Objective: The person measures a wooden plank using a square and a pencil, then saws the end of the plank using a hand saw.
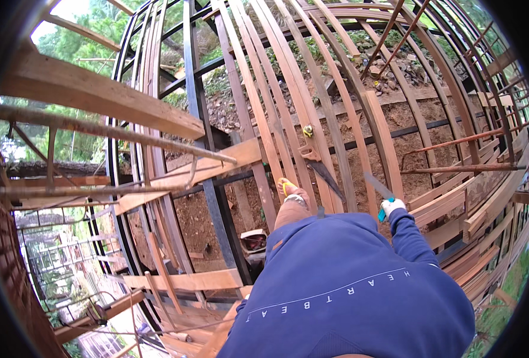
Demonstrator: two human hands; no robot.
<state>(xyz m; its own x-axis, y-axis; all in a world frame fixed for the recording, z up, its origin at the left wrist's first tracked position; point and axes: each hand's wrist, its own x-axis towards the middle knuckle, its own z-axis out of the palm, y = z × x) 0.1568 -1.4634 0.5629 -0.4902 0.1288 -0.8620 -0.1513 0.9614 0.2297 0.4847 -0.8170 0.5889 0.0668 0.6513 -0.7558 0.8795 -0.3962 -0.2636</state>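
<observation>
gripping a teal-handled blade (379, 187), gloved right hand (394, 206) out front-right — left hand hidden, can't tell its state

head-worn fisheye, facing steeply down

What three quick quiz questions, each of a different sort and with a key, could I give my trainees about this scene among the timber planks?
1. Which of the person's hands grips the teal-handled tool?

2. True or false: the wood-handled saw lies on the planks, out of the person's grip.

3. What colour is the person's sweatshirt?
A) red
B) blue
C) yellow

Key: 1. The right hand; 2. True; 3. B.
</observation>
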